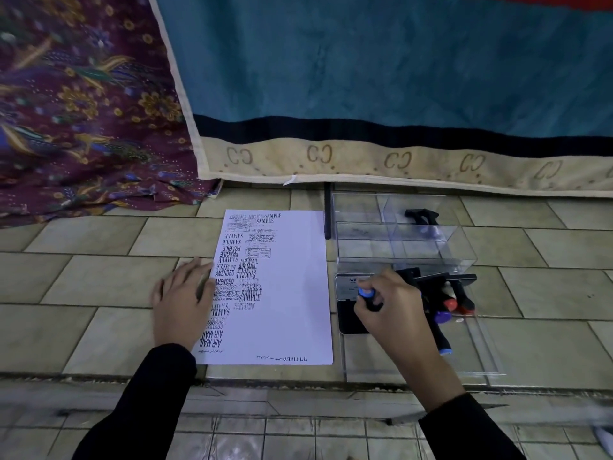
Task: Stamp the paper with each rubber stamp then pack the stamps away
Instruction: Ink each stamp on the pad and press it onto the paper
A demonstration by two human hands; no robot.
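A white paper (292,293) covered with black stamp prints lies on the tiled floor. My left hand (184,300) rests flat on its left edge. My right hand (388,310) grips a black rubber stamp with a blue cap (367,295) over the black ink pad (351,318), whose lid (348,283) stands open. Several more stamps (444,297) with red, purple and blue caps lie in a clear tray (477,353) to the right of my hand. A clear compartment box (398,240) behind it holds one black stamp (423,219).
A teal rug (365,78) with a beige border hangs behind the box and paper. Purple patterned cloth (83,111) lies at the left. A thin black rod (327,210) stands between paper and box. A floor step runs across near me.
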